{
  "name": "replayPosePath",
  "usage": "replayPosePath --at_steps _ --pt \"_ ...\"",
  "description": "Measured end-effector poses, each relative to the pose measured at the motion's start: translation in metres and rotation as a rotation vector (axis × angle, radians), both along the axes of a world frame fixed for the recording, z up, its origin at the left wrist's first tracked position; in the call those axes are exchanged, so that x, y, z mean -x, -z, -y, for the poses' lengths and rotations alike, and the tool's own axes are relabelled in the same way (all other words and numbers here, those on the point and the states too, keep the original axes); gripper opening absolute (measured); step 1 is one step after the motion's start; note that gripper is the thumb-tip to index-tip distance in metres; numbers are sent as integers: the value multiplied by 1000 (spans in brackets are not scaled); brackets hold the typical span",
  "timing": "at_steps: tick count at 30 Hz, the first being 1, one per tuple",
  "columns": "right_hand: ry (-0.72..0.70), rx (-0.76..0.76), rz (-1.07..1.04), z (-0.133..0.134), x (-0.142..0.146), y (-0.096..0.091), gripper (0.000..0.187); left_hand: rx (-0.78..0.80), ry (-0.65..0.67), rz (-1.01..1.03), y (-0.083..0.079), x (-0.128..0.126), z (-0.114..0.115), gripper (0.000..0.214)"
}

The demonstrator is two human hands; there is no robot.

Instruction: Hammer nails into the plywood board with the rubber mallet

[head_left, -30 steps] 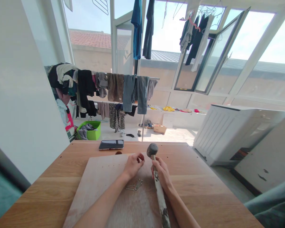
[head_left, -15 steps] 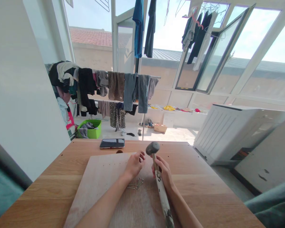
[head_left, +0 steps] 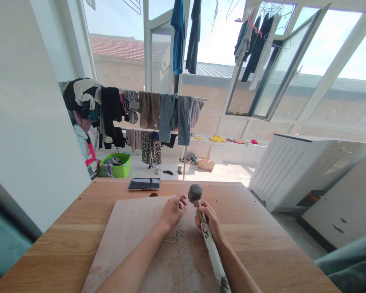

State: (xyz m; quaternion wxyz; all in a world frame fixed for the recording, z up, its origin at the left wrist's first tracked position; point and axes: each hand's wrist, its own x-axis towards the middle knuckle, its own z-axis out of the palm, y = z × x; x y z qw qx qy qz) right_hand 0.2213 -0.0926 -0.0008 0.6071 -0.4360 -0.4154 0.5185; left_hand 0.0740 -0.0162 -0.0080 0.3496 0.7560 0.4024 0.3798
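Note:
My right hand is closed round the handle of a mallet with a dark grey head and a worn, white-painted grip. Its head is raised just above the far part of a pale wooden board. Over that same part of the board, my left hand has its fingers curled in a pinch. Whatever is between those fingertips is too small to make out. A small pile of nails lies on the board by my left wrist. A row of small dots marks the board left of that hand.
The board rests on a wooden table. A phone lies at the table's far edge, with a small dark round object behind the board. Beyond stand a laundry rack with clothes and a green basket.
The mallet has turned in my right hand, so its head now shows a rounder end and sits slightly lower and left. My left hand stays nearly still.

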Motion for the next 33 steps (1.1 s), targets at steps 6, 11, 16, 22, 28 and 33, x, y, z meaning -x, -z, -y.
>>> replayPosePath --at_steps 6,11,16,22,28,33 --pt "-42 16 8 -1 2 0 28 -24 9 3 2 0 -1 24" --pt "-38 11 31 1 5 -1 27 -54 24 33 4 0 -2 23" --pt "-14 3 43 3 9 -2 22 -72 14 18 5 -1 -2 24" --pt "-27 -2 47 4 7 -3 23 -44 19 28 1 -1 0 22" --pt "-32 -1 46 2 5 -2 25 -25 10 -4 -2 0 1 22" --pt "-29 -16 40 2 5 -2 28 -35 9 -2 -1 1 1 21"
